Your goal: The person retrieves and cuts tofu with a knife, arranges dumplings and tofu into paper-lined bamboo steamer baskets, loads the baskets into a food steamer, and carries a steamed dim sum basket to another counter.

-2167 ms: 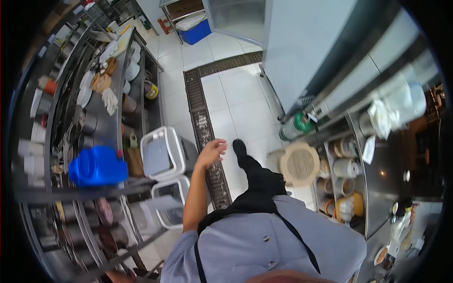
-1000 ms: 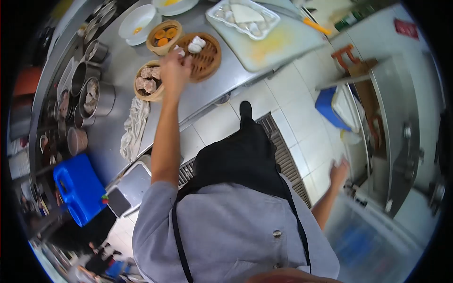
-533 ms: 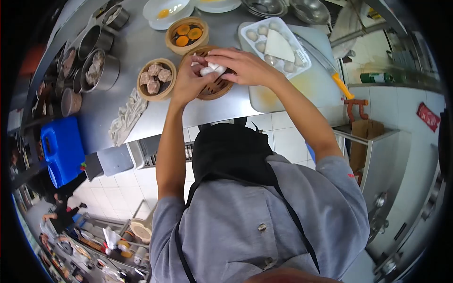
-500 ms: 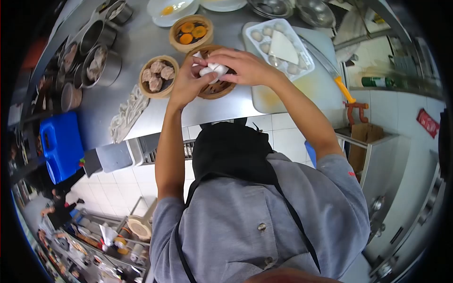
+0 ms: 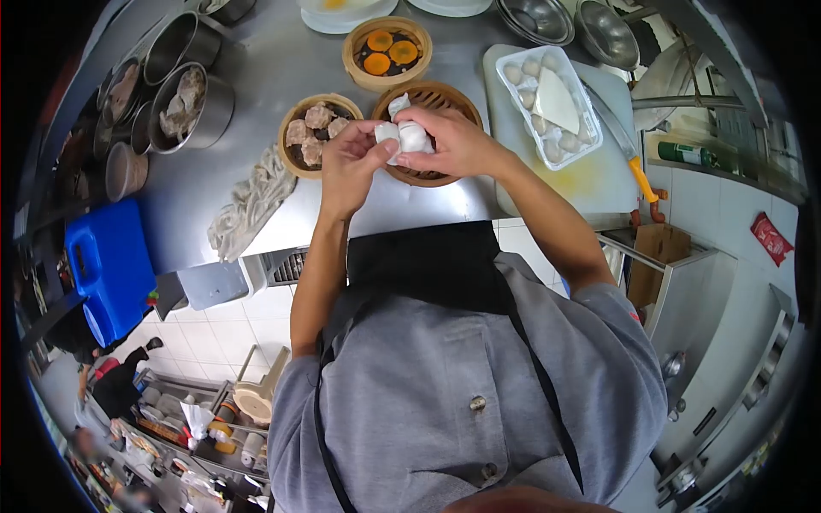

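Both my hands meet over a round bamboo steamer (image 5: 453,98) on the steel counter (image 5: 274,60). My left hand (image 5: 355,162) pinches a white dumpling (image 5: 387,135) between thumb and fingers. My right hand (image 5: 457,141) is closed around more white dumplings (image 5: 414,138) at the steamer's middle. Another white piece stands just behind my fingertips. To the left, a small steamer (image 5: 291,162) holds several pinkish dumplings. Behind, another steamer (image 5: 349,61) holds orange-topped pieces. A white tray (image 5: 590,154) with round balls and a white wrapper sheet lies on the cutting board (image 5: 505,184) at right.
A knife with a yellow handle (image 5: 641,179) lies along the board's right side. A crumpled cloth (image 5: 252,209) rests at the counter's front left edge. Metal pots (image 5: 214,111), a blue jug (image 5: 111,269) and metal bowls (image 5: 547,19) surround the work area. Other people are at far lower left.
I have turned from the aisle to the counter. My right hand has joined my left at the steamer. Lately the counter items shifted right in view, and the white dumplings are lifted nearer.
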Demonstrator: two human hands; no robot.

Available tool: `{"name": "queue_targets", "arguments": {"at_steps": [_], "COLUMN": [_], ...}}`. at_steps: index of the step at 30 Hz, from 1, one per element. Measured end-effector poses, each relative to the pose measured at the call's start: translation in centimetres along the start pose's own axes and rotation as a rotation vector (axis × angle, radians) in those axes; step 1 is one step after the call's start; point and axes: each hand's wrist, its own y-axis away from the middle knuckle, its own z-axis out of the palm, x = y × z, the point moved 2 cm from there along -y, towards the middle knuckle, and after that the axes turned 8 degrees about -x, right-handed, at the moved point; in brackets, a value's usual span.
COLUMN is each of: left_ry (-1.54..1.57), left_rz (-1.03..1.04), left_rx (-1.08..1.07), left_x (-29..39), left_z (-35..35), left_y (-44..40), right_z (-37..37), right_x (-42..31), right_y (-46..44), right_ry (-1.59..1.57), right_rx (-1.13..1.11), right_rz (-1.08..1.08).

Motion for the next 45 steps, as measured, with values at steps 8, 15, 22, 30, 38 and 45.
{"name": "queue_targets", "arguments": {"at_steps": [8, 15, 22, 30, 38, 45], "left_ry": [-0.017, -0.346, -0.972, -1.403, -1.503, -1.235], "left_rz": [0.082, -0.122, -0.105, -0.056, 0.144, 0.535], "left_rx": [-0.002, 0.129, -0.151, -0.724, -0.741, -0.458], "left_x": [-0.5, 3.6, 3.1, 2.0, 1.3, 2.4], "left_z": [-0.3, -4.3, -6.3, -5.9, -6.0, -6.6], "left_y": [-3.2, -7.1, -17.7, -23.8, -23.9, -21.3], "right_z": [-1.1, -7.2, -7.0, -6.8, -3.0, -0.9], "right_x": [0.6, 8.2, 9.3, 10.2, 5.5, 4.1], "right_y": [-0.8, -4.2, -11.2, -10.2, -4.3, -3.3], "right_ry": [0.007, 0.273, 0.759, 0.837, 0.482, 0.639], "right_rx": [0.133, 0.166, -0.218, -0.181, -0.112, -0.150], "right_rz": [0.169, 0.264, 0.304, 0.332, 0.283, 0.028]}}
